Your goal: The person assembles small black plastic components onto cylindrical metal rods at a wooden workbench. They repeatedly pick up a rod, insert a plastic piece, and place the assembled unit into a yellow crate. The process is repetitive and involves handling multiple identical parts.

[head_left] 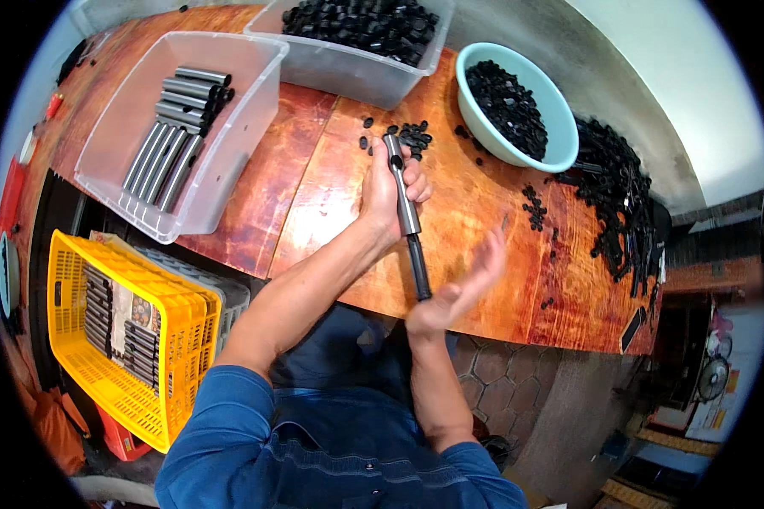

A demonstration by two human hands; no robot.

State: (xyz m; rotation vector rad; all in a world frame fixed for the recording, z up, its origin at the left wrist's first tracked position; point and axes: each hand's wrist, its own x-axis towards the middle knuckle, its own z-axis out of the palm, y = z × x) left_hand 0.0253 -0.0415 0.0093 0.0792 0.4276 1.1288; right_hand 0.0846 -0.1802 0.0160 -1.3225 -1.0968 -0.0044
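Observation:
My left hand [380,193] is wrapped round a silver metal tube [407,212] above the wooden table. A hole shows near the tube's upper end. From its lower end sticks a black rod [418,270], tilted toward me. My right hand [460,288] has its fingers stretched out, slightly blurred, with the heel of the palm at the rod's lower end; whether they touch I cannot tell. Beyond my left hand lies a loose cluster of small black oval caps [414,137].
A clear bin [246,182] with several metal tubes [154,161] stands at left. Behind are another bin [331,69] of black caps and a light-blue bowl [560,157] of black parts. Black strips [615,199] are heaped at right. A yellow crate [174,331] with tubes sits lower left.

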